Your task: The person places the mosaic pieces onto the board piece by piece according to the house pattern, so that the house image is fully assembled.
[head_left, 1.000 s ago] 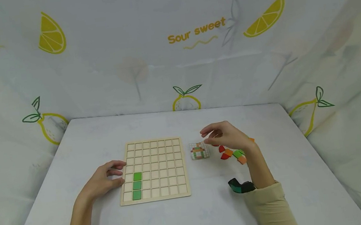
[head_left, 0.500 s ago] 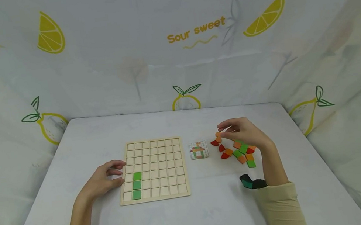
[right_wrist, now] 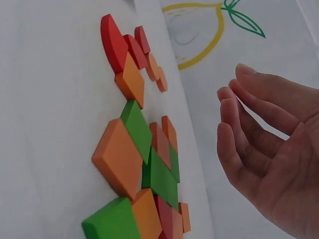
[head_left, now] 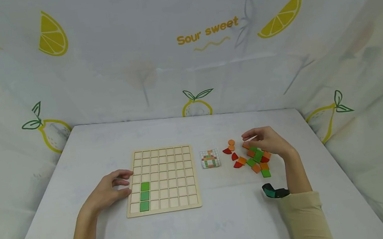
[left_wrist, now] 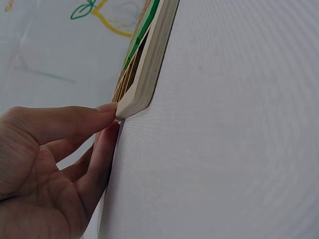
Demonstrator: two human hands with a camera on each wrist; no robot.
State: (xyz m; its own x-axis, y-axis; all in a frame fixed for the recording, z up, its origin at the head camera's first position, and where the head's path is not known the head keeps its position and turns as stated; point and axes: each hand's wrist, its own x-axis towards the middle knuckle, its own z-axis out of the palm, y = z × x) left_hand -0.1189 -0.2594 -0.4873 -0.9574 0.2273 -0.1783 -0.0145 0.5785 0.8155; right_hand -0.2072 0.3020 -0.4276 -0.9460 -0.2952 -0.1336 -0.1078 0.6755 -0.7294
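My left hand (head_left: 105, 192) rests at the left edge of a wooden grid board (head_left: 164, 174), fingertips and thumb against the rim. In the left wrist view the thumb (left_wrist: 75, 122) touches the board's edge, the fingers loosely bent beside it. Three green square tiles (head_left: 145, 196) stand in one column of the board's lower left. My right hand (head_left: 266, 140) hovers over loose orange, green and red pieces, fingers gently bent. The right wrist view shows nothing between its fingers, which are apart from the green tile (right_wrist: 160, 174) and the orange tile (right_wrist: 118, 157) below.
Between board and loose pieces lies a small pattern card (head_left: 210, 158) with a coloured grid picture. Orange round pieces (head_left: 231, 142) and red rounded pieces (head_left: 227, 151) lie at the left of the heap. The white table (head_left: 204, 232) meets a printed curtain behind.
My right hand has moved right, from beside the card, past the orange round pieces, to above the square tiles, uncovering more pieces. The left hand and board stay in place.
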